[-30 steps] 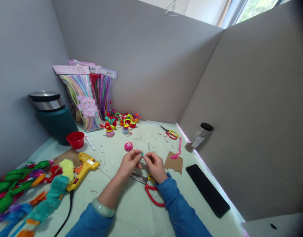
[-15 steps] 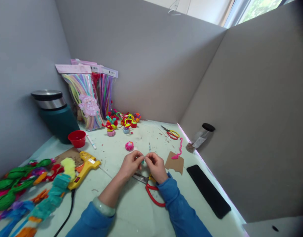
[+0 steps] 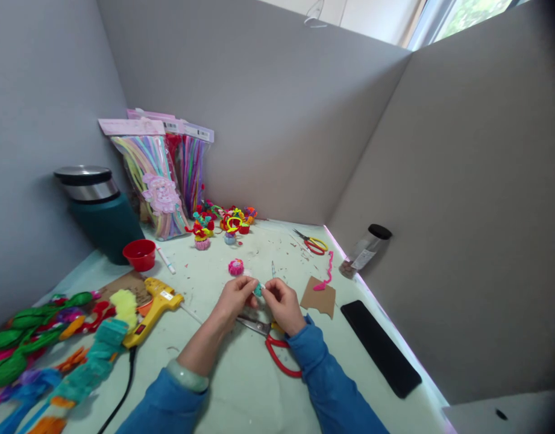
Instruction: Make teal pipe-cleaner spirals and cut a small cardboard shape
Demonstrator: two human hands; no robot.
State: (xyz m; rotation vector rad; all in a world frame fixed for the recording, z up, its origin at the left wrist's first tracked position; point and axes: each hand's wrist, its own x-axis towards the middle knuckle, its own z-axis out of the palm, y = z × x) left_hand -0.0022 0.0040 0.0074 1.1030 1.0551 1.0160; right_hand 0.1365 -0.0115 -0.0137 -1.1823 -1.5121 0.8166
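Between the fingertips of both hands is a small teal piece of pipe cleaner (image 3: 258, 290), partly covered by the fingers. My left hand (image 3: 236, 299) pinches it from the left, thumb against fingers. From the right, my right hand (image 3: 282, 303) pinches its other side. Red-handled scissors (image 3: 282, 359) lie beneath the hands, their blades pointing left and part of the handle hidden by my right wrist. Just beyond my left hand sits a small pink fuzzy ball-like piece (image 3: 235, 267). A brown cardboard piece (image 3: 317, 299) lies right of my right hand, with a pink pipe cleaner (image 3: 330, 268) across its edge.
On the left are a yellow glue gun (image 3: 156, 308), bundled pipe cleaners (image 3: 91, 367), a red cup (image 3: 140, 255) and a teal bottle (image 3: 106, 223). Bagged pipe cleaners (image 3: 157, 181) lean at the back. Smaller scissors (image 3: 314, 243), a jar (image 3: 365, 253) and a black slab (image 3: 381, 348) are at right.
My left hand has shifted slightly left, and the fingertips of both hands are a little farther apart. More of the teal piece shows between them. The view has shifted a little.
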